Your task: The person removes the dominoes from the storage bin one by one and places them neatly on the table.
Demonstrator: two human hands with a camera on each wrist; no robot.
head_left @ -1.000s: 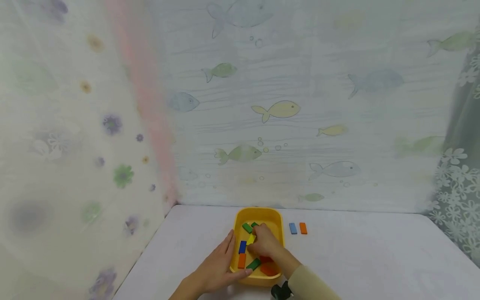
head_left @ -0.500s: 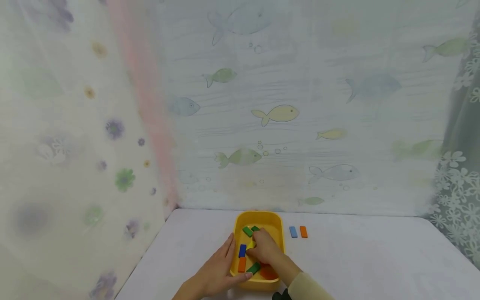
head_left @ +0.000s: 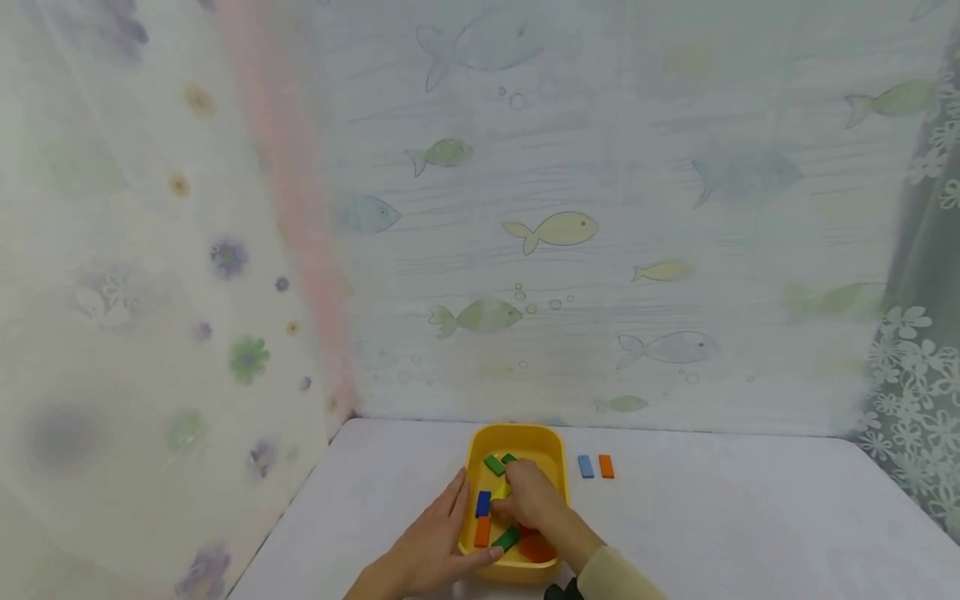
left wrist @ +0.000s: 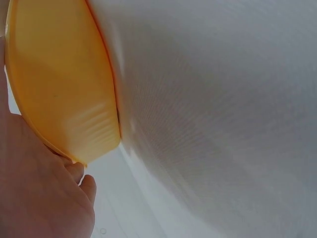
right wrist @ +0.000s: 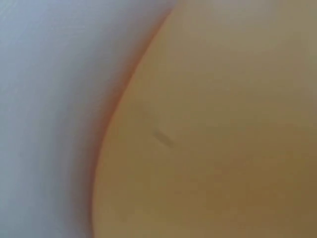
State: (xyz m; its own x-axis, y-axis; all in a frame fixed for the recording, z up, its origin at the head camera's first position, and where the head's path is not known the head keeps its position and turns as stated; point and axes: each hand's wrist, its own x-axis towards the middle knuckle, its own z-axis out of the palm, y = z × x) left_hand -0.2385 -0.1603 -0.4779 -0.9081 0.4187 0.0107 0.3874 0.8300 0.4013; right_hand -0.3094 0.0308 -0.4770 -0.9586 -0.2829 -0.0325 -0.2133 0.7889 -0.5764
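Note:
A yellow tray (head_left: 546, 446) stands on the table with small coloured blocks inside. My left hand (head_left: 427, 546) lies along its left wall, fingers extended, with the thumb over the near rim. In the left wrist view, the left hand (left wrist: 42, 186) touches the rim of the tray (left wrist: 59, 74). Inside the tray, my right hand (head_left: 536, 500) pinches a yellow block (head_left: 500, 492), which its fingers partly cover. Around it lie a dark blue block (head_left: 483, 503), an orange block (head_left: 482, 532) and green blocks (head_left: 494, 465). The right wrist view shows only blurred tray wall (right wrist: 208, 124).
To the tray's right, a light blue block (head_left: 586, 467) and another orange block (head_left: 607, 467) lie on the white table (head_left: 712, 517). Red-orange pieces (head_left: 537, 547) sit in the tray's near right corner. A dark object (head_left: 562, 590) shows beside the right sleeve. Patterned curtains rise behind.
The right hand's fingers have come further over the yellow block, so less of it shows. The left hand stays against the tray. The head view has shifted slightly.

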